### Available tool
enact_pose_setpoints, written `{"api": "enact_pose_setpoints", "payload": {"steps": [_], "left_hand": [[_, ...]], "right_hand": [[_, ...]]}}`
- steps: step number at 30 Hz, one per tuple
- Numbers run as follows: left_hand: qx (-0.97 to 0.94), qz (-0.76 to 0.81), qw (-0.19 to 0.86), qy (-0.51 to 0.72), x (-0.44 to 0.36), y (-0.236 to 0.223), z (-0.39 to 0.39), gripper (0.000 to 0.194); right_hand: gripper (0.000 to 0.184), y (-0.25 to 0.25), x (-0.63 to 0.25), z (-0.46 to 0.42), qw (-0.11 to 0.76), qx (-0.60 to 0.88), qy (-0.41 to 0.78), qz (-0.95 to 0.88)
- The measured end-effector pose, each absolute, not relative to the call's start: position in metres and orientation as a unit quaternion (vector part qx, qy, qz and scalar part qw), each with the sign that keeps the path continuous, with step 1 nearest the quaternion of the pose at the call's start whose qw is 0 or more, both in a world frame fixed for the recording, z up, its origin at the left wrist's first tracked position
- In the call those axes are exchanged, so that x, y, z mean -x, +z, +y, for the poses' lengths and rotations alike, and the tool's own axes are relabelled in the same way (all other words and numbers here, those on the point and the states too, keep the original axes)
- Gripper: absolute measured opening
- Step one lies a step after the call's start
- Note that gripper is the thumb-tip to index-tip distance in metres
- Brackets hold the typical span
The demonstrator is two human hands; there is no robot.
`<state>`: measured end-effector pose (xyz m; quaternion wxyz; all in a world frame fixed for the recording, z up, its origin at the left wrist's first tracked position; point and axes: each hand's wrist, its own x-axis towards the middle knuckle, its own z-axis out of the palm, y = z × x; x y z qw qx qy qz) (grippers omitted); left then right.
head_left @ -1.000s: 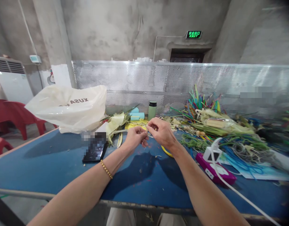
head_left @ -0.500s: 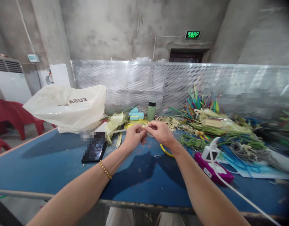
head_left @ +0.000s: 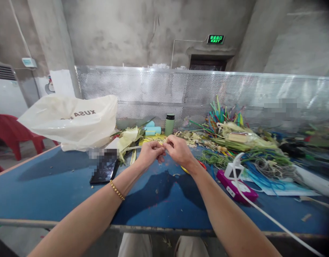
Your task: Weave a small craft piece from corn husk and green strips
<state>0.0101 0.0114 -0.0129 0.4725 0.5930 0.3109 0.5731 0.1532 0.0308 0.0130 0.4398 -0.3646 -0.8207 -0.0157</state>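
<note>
Over the blue table point(head_left: 60, 192), the fingertips of the right hand point(head_left: 177, 148) are meeting those of the left hand point(head_left: 150, 153) more closely than a second ago, suggesting both are working one spot. The left is apparently pinching a pale strip point(head_left: 134, 147), its long axis lying sideways, pointing left towards the dry leaves point(head_left: 128, 138); whether the right's curled fingers are gripping it too, I cannot tell.

On the table point(head_left: 60, 200), bag point(head_left: 70, 123) and phone point(head_left: 107, 172) left; bottle point(head_left: 170, 125) behind the hands point(head_left: 178, 150); power strip point(head_left: 228, 184) right.
</note>
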Motion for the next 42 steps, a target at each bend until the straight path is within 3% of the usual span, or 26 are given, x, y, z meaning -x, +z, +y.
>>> {"api": "enact_pose_setpoints", "payload": {"steps": [5, 11, 20, 30, 37, 42], "left_hand": [[-0.572, 0.295, 0.502, 0.579, -0.0097, -0.0146, 0.0124, 0.017], [-0.553, 0.299, 0.51, 0.588, -0.0098, -0.0143, 0.0117, 0.019], [-0.63, 0.319, 0.411, 0.577, -0.0084, -0.0116, 0.014, 0.019], [-0.593, 0.293, 0.504, 0.555, -0.0083, -0.0113, 0.0114, 0.021], [-0.551, 0.29, 0.497, 0.604, -0.0062, -0.0107, 0.0131, 0.021], [-0.532, 0.302, 0.486, 0.624, -0.006, -0.0096, 0.0126, 0.018]], "right_hand": [[0.022, 0.0118, -0.152, 0.0319, 0.453, 0.385, 0.026, -0.804], [0.015, 0.0091, -0.1512, 0.0337, 0.471, 0.366, 0.025, -0.802], [0.014, 0.0103, -0.1497, 0.0318, 0.5, 0.36, 0.004, -0.788], [0.016, 0.0103, -0.1544, 0.0364, 0.486, 0.338, 0.074, -0.803], [0.019, 0.0178, -0.154, 0.0288, 0.49, 0.334, 0.107, -0.798], [0.009, 0.0162, -0.1532, 0.0309, 0.479, 0.345, 0.094, -0.802]]}}
